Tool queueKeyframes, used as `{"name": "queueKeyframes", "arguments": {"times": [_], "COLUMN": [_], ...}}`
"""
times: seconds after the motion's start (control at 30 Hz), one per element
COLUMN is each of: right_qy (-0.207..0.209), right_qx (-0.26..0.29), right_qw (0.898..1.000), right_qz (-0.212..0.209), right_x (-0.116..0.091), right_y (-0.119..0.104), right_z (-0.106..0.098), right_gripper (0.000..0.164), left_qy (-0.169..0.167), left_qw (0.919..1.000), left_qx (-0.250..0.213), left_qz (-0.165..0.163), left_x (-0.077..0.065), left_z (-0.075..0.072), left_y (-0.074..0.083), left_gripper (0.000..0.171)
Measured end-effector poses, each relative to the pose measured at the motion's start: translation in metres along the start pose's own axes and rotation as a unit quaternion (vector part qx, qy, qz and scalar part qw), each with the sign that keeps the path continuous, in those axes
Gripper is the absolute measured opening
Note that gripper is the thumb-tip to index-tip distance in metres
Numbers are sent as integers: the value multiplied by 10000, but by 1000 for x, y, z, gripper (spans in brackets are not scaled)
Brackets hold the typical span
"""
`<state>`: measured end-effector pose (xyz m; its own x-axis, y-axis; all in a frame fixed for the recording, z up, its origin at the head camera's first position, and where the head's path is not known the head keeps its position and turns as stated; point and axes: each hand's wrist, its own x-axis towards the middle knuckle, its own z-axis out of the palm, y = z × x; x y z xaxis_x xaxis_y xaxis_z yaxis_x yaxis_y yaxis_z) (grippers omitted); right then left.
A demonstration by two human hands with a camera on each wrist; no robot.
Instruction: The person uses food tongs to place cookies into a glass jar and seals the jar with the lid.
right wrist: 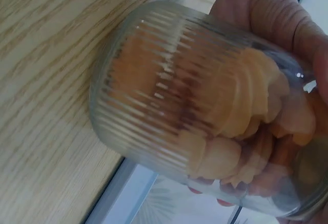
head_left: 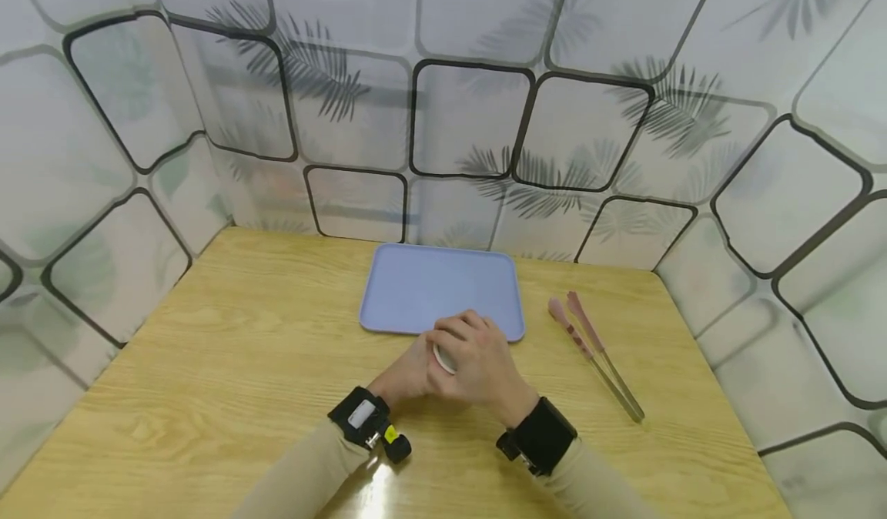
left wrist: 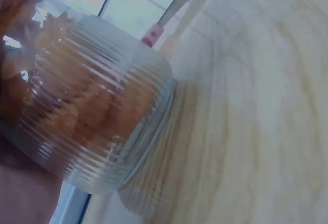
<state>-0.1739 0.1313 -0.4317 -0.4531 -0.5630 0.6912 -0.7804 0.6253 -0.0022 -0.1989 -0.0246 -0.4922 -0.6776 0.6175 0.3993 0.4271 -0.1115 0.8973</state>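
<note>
Both hands are on a ribbed glass jar (right wrist: 189, 106) over the table, in front of the tray. Inside it are orange-brown, swirled pieces, seen through the glass in both wrist views. The left hand (head_left: 412, 370) grips the jar's side. Over the top curls the right hand (head_left: 480, 359), its fingers round the white lid (head_left: 444, 359), which shows only partly between the hands. In the left wrist view the jar (left wrist: 92, 101) is tilted, its base close to the wood; whether it touches cannot be told.
A lilac tray (head_left: 443, 280) lies on the wooden table (head_left: 229, 365) just beyond the hands. To the right rest metal tongs (head_left: 603, 359) with pink ends. Patterned curtains (head_left: 360, 118) stand at the back and sides.
</note>
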Motion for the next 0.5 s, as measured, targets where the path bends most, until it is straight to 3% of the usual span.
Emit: {"name": "queueKeyframes", "arguments": {"times": [0.17,0.27,0.33,0.4,0.5], "right_qy": [29,-41,-161,-328,-592], "right_qx": [-19,81,197,392,1017], "right_qw": [10000,9998,9996,9987,9925], "right_qz": [-73,-164,-149,-47,345], "right_x": [2,2,0,-1,-5], "right_y": [1,2,3,3,4], "right_z": [2,1,-1,-3,-8], "right_gripper": [18,20,22,27,36], "left_qy": [-46,-218,-393,-579,-798], "left_qw": [9983,9916,9886,9865,9882], "left_qx": [579,1266,1448,1529,955], "left_qz": [11,154,127,-81,-898], "left_x": [1,4,3,2,-4], "left_z": [-2,-4,-5,-8,-15], "left_y": [3,6,7,10,15], "left_gripper": [85,87,90,94,102]}}
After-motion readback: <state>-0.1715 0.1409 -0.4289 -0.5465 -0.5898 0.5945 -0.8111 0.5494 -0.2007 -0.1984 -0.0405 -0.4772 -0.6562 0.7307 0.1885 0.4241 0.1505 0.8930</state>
